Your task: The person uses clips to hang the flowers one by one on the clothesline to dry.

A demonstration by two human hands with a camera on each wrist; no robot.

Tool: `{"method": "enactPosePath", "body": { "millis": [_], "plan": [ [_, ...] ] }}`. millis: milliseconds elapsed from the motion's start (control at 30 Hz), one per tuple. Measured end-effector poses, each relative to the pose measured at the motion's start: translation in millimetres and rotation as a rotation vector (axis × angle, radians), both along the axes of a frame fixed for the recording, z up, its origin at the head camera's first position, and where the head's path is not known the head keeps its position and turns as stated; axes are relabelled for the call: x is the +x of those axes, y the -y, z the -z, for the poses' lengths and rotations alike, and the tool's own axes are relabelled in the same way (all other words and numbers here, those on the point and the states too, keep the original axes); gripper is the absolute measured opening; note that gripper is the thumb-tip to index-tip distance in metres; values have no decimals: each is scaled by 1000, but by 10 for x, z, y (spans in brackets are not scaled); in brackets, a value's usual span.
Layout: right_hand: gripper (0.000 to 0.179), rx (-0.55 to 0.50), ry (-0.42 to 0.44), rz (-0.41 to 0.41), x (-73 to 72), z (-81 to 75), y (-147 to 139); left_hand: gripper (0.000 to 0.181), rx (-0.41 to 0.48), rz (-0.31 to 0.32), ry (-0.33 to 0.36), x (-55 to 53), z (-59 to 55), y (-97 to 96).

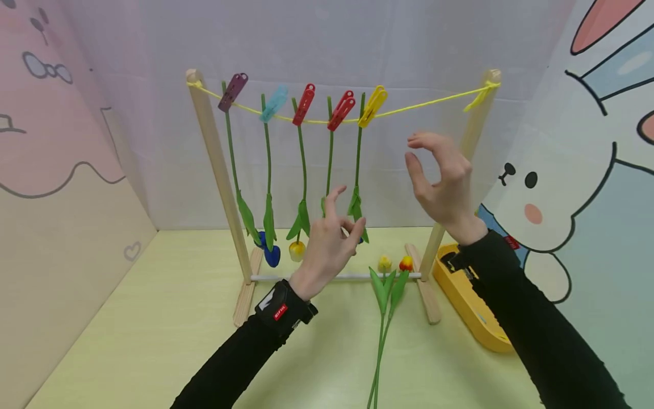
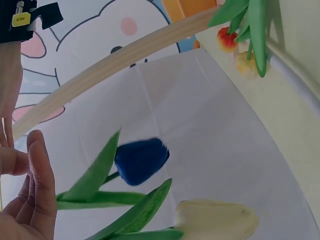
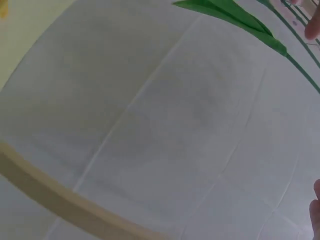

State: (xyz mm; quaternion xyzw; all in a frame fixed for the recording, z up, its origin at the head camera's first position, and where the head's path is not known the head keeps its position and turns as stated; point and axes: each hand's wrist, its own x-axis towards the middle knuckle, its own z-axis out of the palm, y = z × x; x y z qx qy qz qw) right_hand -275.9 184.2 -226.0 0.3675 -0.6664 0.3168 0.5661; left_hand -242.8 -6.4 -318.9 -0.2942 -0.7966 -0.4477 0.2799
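Observation:
My left hand point(image 1: 329, 244) is raised in front of the hanging tulips, fingers loosely bent and holding nothing. It partly hides the flower heads behind it; a blue tulip point(image 2: 142, 161) and a pale tulip point(image 2: 217, 220) show beside it in the left wrist view. To the right, my right hand point(image 1: 444, 176) is up below the yellow cord point(image 1: 429, 103), thumb and forefinger apart with nothing between them. Nearest to it on the cord is a yellow clothespin point(image 1: 373, 107), which clips a tulip stem point(image 1: 359, 153). Two red clothespins, a light blue one point(image 1: 274, 104) and a purple one point(image 1: 233, 92) hold other stems.
The cord runs between two wooden posts point(image 1: 217, 165) on feet joined by a white rod point(image 1: 271, 278). Two tulips point(image 1: 383, 318), yellow and red-yellow, lie on the table point(image 1: 153, 324). A yellow tray point(image 1: 465, 301) sits at the right, partly behind my right forearm.

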Motion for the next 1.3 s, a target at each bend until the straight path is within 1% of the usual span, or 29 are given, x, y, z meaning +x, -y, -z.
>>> {"method": "enactPosePath", "body": {
  "millis": [100, 233, 400, 500, 600, 767, 933, 1033, 1100, 1167, 1300],
  "plan": [
    [18, 39, 66, 17, -26, 182, -157, 57, -50, -1, -4, 44, 109, 11],
    [21, 77, 155, 46, -15, 362, -324, 53, -115, -26, -12, 84, 242, 28],
    [23, 110, 221, 80, 11, 522, -498, 47, -191, -58, 12, 97, 397, 33],
    [24, 127, 241, 93, 31, 598, -596, 42, -230, -60, 23, 95, 500, 33],
    [24, 152, 242, 110, 67, 675, -684, 37, -269, -55, 19, 84, 607, 28],
    [21, 188, 204, 109, 183, 753, -776, 33, -303, -46, 4, 77, 757, 15],
    [20, 149, 189, 121, 297, 779, -853, 29, -323, -21, 31, 105, 880, 14],
    [22, 126, 204, 137, 342, 839, -942, 28, -346, -10, 50, 123, 953, 9],
    [23, 135, 233, 153, 361, 894, -1018, 27, -362, -8, 57, 131, 1001, 1],
    [23, 157, 284, 168, 377, 956, -1100, 26, -375, -4, 61, 142, 1037, -7],
    [24, 208, 389, 235, 426, 1082, -1270, 27, -418, 13, 86, 167, 1116, -26]
  ]
}}
